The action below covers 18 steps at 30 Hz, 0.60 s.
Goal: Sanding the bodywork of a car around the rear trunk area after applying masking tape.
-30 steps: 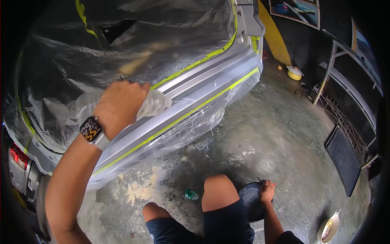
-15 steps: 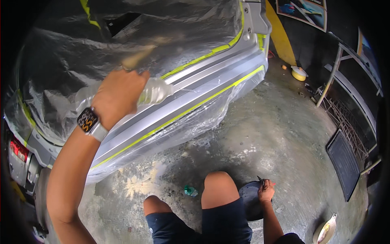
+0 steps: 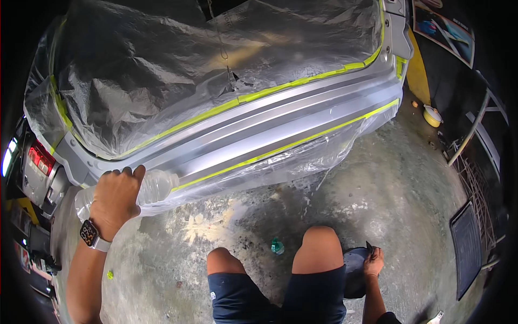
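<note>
My left hand (image 3: 113,201) is closed round a clear plastic bottle (image 3: 159,185), held on its side in front of the left end of the car's silver rear sill (image 3: 259,141). Yellow-green masking tape (image 3: 302,144) borders the bare metal, with clear plastic sheeting (image 3: 145,97) above and below. Down by my right knee, my right hand (image 3: 373,262) has its fingers closed at the rim of a dark round basin (image 3: 354,270). A thin dark pointed piece (image 3: 369,247) sticks up from its fingertips; its kind cannot be made out.
A small green-labelled bottle (image 3: 277,246) lies on the stained concrete floor before my knees. On the right are a metal rack (image 3: 475,127), a black tray-like panel (image 3: 466,251) and a lidded yellow pot (image 3: 432,116). The car's red tail light (image 3: 41,157) is at left.
My left hand has moved with the bottle down and left, away from the middle of the metal sill. The view has shifted. My right hand stays at the basin.
</note>
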Available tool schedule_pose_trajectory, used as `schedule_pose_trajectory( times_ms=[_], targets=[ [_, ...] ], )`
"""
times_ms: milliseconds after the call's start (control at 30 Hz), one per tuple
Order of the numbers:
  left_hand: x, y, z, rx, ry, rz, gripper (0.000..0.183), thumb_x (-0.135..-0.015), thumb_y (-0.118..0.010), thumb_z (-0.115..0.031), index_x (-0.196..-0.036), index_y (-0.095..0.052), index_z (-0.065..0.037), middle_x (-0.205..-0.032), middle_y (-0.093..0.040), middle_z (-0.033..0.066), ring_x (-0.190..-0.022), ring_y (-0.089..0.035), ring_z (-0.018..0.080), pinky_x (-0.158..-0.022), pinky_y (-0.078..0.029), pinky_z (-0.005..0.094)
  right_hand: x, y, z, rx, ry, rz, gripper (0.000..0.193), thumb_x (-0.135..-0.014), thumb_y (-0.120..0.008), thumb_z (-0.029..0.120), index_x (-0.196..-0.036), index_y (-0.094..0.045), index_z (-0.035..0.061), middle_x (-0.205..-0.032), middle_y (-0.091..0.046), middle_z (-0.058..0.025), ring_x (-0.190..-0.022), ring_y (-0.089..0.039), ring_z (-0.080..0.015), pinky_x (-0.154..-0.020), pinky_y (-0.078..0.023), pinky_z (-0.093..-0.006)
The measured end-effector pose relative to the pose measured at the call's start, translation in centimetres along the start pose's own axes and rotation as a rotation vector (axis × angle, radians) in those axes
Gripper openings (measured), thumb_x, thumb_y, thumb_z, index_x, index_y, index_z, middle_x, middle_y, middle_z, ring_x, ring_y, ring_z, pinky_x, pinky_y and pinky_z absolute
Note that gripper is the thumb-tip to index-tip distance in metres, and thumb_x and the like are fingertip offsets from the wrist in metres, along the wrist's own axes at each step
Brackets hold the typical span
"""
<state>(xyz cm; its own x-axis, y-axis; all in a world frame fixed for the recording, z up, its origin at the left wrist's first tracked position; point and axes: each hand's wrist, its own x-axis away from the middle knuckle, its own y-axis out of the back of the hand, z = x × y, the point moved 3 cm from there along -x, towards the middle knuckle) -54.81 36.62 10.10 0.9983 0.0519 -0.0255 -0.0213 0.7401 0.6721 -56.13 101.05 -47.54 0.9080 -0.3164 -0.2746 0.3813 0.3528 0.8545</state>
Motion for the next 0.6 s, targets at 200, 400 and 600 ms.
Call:
schedule_pose_trajectory(
  times_ms=[200, 400, 600],
  targets=[
    [-1.5, 0.4, -0.7, 0.013, -0.037, -0.055, 0.066, -0.061, -0.091, -0.015, -0.120, -0.063, -0.005, -0.091, -0.072, 0.0132, -0.082, -0.075, 0.0319, -0.074, -0.061, 0.0412, 0.0, 0.1, -0.6, -0.043, -0.018, 0.003, 0.032, -0.091, -0.064, 0.005, -0.123, -0.065, 0.0075, -0.120, -0.068, -0.0186, -0.114, -0.064, -0.0441, -0.097, -0.054, -0.0532],
    [-6.8, 6.3, -4.2, 0.048, -0.133, -0.219, 0.070, -0.062, -0.091, -0.013, -0.126, -0.063, -0.005, -0.095, -0.074, 0.0157, -0.085, -0.077, 0.0339, -0.074, -0.062, 0.0431, 0.0, 0.5, -0.2, 0.011, -0.045, 0.008, 0.032, -0.085, -0.070, 0.008, -0.118, -0.068, 0.0105, -0.115, -0.068, -0.0162, -0.110, -0.067, -0.0412, -0.094, -0.056, -0.0516],
    [-14.0, 14.2, -8.6, 0.074, -0.216, -0.372, 0.068, -0.063, -0.094, -0.009, -0.125, -0.065, -0.005, -0.096, -0.078, 0.0172, -0.092, -0.079, 0.0351, -0.080, -0.064, 0.0443, -0.1, 1.2, 0.5, 0.015, -0.013, -0.033, 0.034, -0.084, -0.071, 0.009, -0.118, -0.069, 0.0113, -0.114, -0.069, -0.0154, -0.108, -0.067, -0.0402, -0.093, -0.057, -0.0515]
  ],
)
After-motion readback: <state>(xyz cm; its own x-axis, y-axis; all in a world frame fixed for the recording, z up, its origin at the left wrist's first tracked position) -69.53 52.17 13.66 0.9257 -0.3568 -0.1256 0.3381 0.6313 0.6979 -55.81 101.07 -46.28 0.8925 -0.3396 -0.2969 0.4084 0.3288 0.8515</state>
